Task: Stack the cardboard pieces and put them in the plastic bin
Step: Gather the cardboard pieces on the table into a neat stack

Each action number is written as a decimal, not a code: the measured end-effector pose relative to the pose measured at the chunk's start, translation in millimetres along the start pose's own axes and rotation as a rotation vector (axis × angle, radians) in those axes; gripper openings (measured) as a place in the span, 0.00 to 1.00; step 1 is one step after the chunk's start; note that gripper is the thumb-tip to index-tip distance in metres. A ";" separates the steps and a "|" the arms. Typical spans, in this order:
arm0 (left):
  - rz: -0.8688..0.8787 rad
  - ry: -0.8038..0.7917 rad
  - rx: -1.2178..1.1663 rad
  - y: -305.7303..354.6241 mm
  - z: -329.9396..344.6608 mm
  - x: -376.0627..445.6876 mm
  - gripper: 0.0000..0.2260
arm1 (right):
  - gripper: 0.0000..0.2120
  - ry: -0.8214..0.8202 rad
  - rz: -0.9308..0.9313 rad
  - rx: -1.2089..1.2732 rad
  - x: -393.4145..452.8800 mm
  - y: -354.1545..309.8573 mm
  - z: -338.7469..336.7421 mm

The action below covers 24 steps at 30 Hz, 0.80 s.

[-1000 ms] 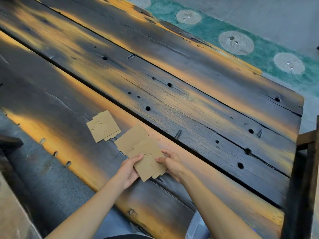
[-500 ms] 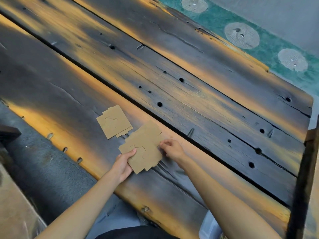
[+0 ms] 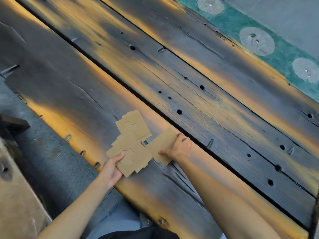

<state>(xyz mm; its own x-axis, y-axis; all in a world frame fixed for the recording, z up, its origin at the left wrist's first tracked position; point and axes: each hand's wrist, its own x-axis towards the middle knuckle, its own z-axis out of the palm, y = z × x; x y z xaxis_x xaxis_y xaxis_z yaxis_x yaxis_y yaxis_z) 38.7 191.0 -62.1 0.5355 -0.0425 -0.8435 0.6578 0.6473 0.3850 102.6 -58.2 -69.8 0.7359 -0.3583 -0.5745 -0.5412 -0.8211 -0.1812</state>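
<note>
Cardboard: three brown groups lay near the front edge of the plank table [image 3: 189, 104].
Left hand [image 3: 111, 169]: thumb on top, pinched the near stack [image 3: 131, 156].
Right hand [image 3: 179, 147]: gripped the right piece [image 3: 162, 144] by its edge.
Far stack [image 3: 132, 125]: lay loose, its near edge overlapped by the near stack.
Bin: outside the view.

A second ago I held one bundle of cardboard between both hands, apart from the piece lying alone on the worktop [image 3: 215, 109]. Since then I split it. My left hand [image 3: 112, 169] carried its stack of cardboard [image 3: 131, 156] leftward until its far corner overlapped that lone piece [image 3: 132, 124]. My right hand [image 3: 179, 147] drew a plain cardboard piece [image 3: 162, 144] off to the right, fingers spread flat on it.
</note>
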 end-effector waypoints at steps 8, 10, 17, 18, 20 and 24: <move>-0.010 -0.013 0.009 11.7 -8.6 4.2 0.10 | 0.49 -0.040 0.149 0.227 4.8 6.4 -2.9; -0.012 -0.022 0.007 14.1 -7.3 5.1 0.10 | 0.42 -0.071 0.144 0.366 5.0 8.6 -4.8; -0.046 -0.010 0.029 17.8 -2.3 14.4 0.11 | 0.26 -0.026 0.105 0.849 -3.9 16.1 -19.3; -0.052 -0.004 0.032 17.1 -1.4 16.1 0.12 | 0.25 -0.026 0.110 0.929 -6.1 15.5 -23.7; -0.063 -0.003 0.041 14.9 1.2 18.8 0.13 | 0.22 -0.021 0.112 1.048 -11.3 12.4 -32.5; -0.063 -0.010 0.042 8.9 9.6 22.1 0.14 | 0.10 0.145 -0.013 1.038 -21.7 0.7 -44.8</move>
<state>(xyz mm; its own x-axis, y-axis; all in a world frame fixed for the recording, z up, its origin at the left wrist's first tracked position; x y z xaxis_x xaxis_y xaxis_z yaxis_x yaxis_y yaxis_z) 61.4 188.5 -73.7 0.4972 -0.0895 -0.8630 0.7120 0.6105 0.3469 104.5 -70.9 -21.7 0.7486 -0.4587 -0.4788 -0.5658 -0.0653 -0.8220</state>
